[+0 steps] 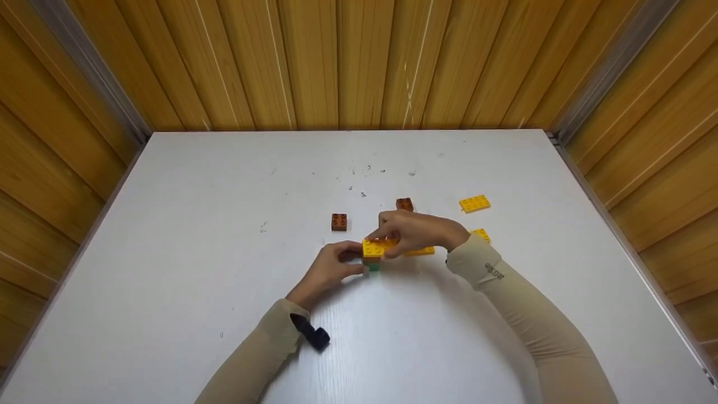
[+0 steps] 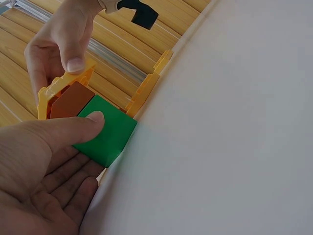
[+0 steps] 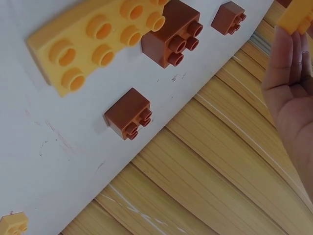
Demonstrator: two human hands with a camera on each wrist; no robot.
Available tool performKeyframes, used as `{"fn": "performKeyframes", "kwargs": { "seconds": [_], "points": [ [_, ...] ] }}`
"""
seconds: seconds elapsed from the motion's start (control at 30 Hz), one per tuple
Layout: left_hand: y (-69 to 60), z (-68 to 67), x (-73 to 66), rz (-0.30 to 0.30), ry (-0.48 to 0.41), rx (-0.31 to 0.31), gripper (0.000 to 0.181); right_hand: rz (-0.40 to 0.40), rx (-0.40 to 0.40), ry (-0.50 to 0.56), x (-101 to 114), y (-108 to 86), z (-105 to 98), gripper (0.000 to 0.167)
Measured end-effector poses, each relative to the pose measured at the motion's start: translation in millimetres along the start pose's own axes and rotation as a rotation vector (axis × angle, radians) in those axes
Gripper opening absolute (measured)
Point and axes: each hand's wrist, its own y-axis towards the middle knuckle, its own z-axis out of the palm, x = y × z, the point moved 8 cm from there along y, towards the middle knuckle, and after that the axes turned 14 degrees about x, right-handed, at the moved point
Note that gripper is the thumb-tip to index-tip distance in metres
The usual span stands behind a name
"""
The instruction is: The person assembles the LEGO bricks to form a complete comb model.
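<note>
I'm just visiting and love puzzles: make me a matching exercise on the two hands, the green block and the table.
Column one
1. Left hand
2. Right hand
3. Green block
4. Table

Column two
A. White surface
B. Grips a yellow plate
C. Directly below a brown block in the head view
D. Holds the lowest part of the stack

Right pairs: 1-D, 2-B, 3-C, 4-A
</note>
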Motion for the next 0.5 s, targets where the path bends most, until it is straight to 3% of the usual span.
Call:
{"fn": "performKeyframes", "kwargs": {
  "seconds": [0.23,0.5],
  "points": [
    [-1.0,0.5,-3.0,0.031,-0.02,0.006,0.042,0.014,0.012,-0.058,4.3,-1.1,-1.0,0.046],
    [-0.8,0.3,-1.7,0.022,-0.003,0.005,0.043,0.052,0.018,-0.016,0.5,0.2,1.0,0.048]
  ]
}}
